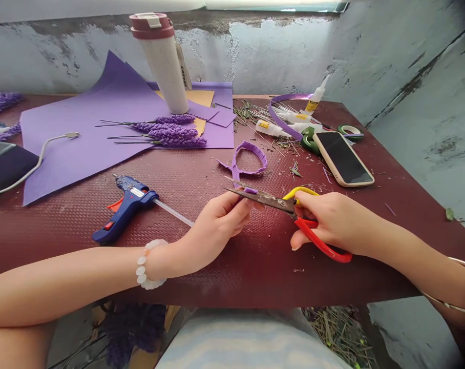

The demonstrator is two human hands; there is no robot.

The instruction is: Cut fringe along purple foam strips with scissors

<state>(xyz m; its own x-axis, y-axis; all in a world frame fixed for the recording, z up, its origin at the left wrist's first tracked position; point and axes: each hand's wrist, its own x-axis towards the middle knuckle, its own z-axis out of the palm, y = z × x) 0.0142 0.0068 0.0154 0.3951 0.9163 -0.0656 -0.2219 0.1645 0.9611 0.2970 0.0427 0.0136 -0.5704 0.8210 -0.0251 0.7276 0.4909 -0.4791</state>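
My left hand (217,230) pinches a purple paper strip (260,154), whose fringed far part curls into a loop on the table. In my right hand (332,220) are scissors (273,200) with one yellow and one red handle. Their blades lie across the strip, right at my left fingertips, and a small purple piece shows over the blade. Below my left fingers and the blades, the near end of the strip is partly hidden. Beside my left hand rests a blue glue gun (127,205) with a clear glue stick in its back.
Purple sheets (75,138) bear several purple flower stems (171,130) and a white tumbler (163,66). Toward the right are a phone (343,159), glue bottles (315,97), green tape (350,133), purple ribbon (280,118) and wire scraps. A white cable (42,156) lies left.
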